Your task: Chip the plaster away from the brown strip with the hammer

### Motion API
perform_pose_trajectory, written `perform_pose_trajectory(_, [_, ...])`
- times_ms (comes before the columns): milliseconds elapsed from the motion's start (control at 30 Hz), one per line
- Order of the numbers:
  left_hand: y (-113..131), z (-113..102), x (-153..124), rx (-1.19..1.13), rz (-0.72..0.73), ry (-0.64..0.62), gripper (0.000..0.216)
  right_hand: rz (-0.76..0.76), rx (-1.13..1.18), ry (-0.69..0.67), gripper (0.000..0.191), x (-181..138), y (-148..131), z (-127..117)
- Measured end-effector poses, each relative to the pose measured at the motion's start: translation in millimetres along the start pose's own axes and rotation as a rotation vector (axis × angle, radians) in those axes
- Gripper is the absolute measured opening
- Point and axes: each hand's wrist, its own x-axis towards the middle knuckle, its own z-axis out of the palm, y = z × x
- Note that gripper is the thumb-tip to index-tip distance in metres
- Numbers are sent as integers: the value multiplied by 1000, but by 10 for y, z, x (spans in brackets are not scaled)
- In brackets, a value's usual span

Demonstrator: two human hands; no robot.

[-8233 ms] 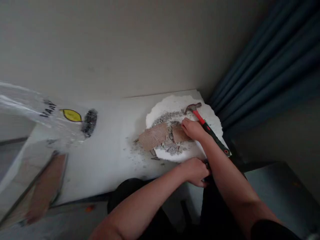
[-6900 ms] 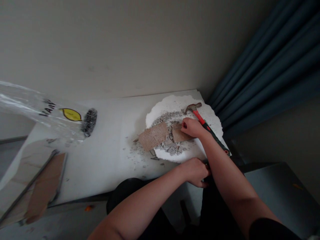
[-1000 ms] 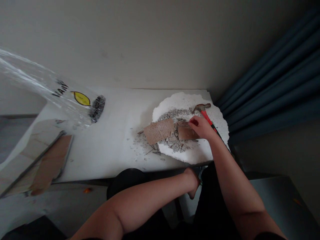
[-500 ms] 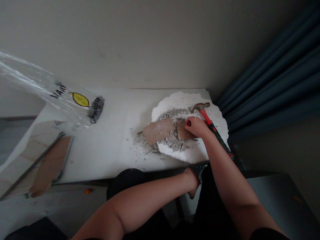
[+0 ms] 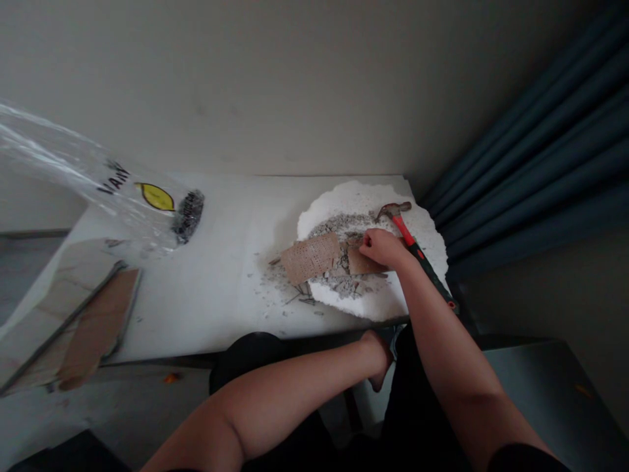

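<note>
A round white foam slab (image 5: 373, 308) lies at the right end of a white table (image 5: 211, 295), covered in grey rubble (image 5: 339, 283). Two brown tile pieces lie on it: a larger one (image 5: 310, 257) on the left and a smaller one (image 5: 361, 263) on the right. My right hand (image 5: 384, 248) rests on the smaller piece with its fingers curled and pinched at the piece's top edge. A hammer with a red and black handle (image 5: 413, 248) lies just behind that hand. My left hand (image 5: 379, 359) hangs below the table's front edge, its fingers hidden.
A clear plastic bag (image 5: 93, 183) with a yellow label lies at the table's left. Brown tile slabs (image 5: 91, 328) lean off the left corner. A wall stands behind and dark blue curtains (image 5: 531, 157) hang at the right. Grey crumbs are scattered beside the foam.
My left hand has dropped from the table's front edge to below it. My right hand stays on the smaller tile piece, shifting slightly left with its fingers curling at the top edge.
</note>
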Motion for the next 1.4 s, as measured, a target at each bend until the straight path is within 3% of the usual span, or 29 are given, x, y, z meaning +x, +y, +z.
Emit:
perform_pose_trajectory(100, [4,-44,-53,-8,-9,8,39,-13,32,15,4,-27,28,8])
perform_pose_trajectory(300, [2,-142,-157,65,34,-82,67,-203,59,76,10,-124,86,5])
perform_pose_trajectory(633, [-10,-123,-165,41,17,-19,51,-228,36,114,9,-135,125,17])
perform_pose_trajectory(833, [-13,-44,-34,-73,-2,43,32,-221,-118,99,17,-176,49,-36])
perform_pose_trajectory(1033, [-23,-56,-68,11,17,2,49,-209,-87,118,10,-166,7,-28])
perform_pose_trajectory(1200, [-8,-81,-115,19,22,16,41,-245,-45,112,13,-175,36,-34])
perform_pose_trajectory(1267, [1,-95,-131,20,23,0,43,-258,12,151,14,-182,73,-64])
perform_pose_trajectory(1400, [4,-118,-153,17,38,-18,50,-251,276,396,10,-243,69,-166])
